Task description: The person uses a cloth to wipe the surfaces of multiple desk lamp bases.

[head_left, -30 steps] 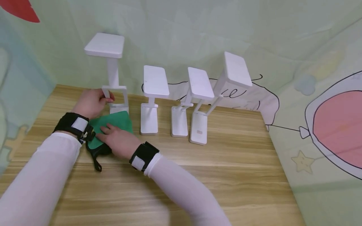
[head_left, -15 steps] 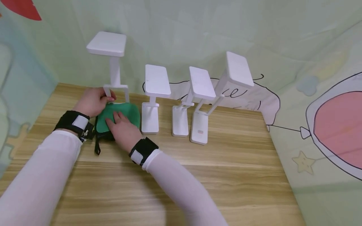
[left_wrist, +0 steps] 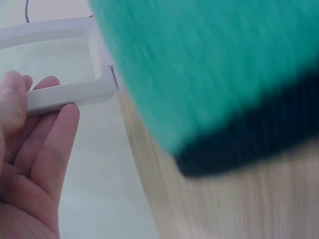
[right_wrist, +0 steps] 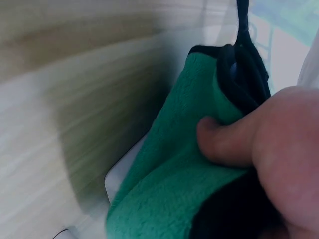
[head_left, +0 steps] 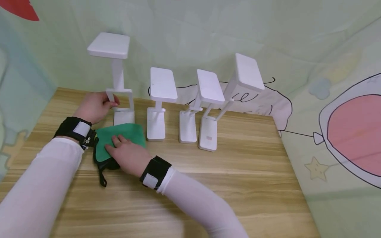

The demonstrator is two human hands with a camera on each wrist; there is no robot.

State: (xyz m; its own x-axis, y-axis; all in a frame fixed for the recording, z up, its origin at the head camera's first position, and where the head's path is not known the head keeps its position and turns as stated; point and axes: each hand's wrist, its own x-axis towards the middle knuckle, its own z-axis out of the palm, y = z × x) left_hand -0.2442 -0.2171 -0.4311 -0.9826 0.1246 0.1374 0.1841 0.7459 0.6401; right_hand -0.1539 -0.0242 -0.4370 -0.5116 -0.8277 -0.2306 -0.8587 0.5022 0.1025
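Note:
Leftmost in the row stands a white folding desk lamp (head_left: 118,76), its panel raised. My left hand (head_left: 93,107) pinches one side of its frame-shaped lower arm, thumb on one face and fingers on the other, as the left wrist view shows (left_wrist: 37,149). A green cleaning cloth (head_left: 134,132) with black edging and a hanging loop covers the front of the lamp's base. Lying on the cloth, my right hand (head_left: 129,155) presses it with fairly straight fingers. In the right wrist view the thumb pushes into the folded green cloth (right_wrist: 169,184); the other fingers are mostly hidden.
Three more white desk lamps stand to the right: one close by (head_left: 156,125), one in the middle (head_left: 188,127), and a taller one (head_left: 208,135). A patterned curtain (head_left: 184,33) hangs behind the wooden table (head_left: 253,185).
My right hand has slid the cloth forward over the lamp's base, then back towards me, so part of the base shows again. The left hand has kept its hold on the lamp.

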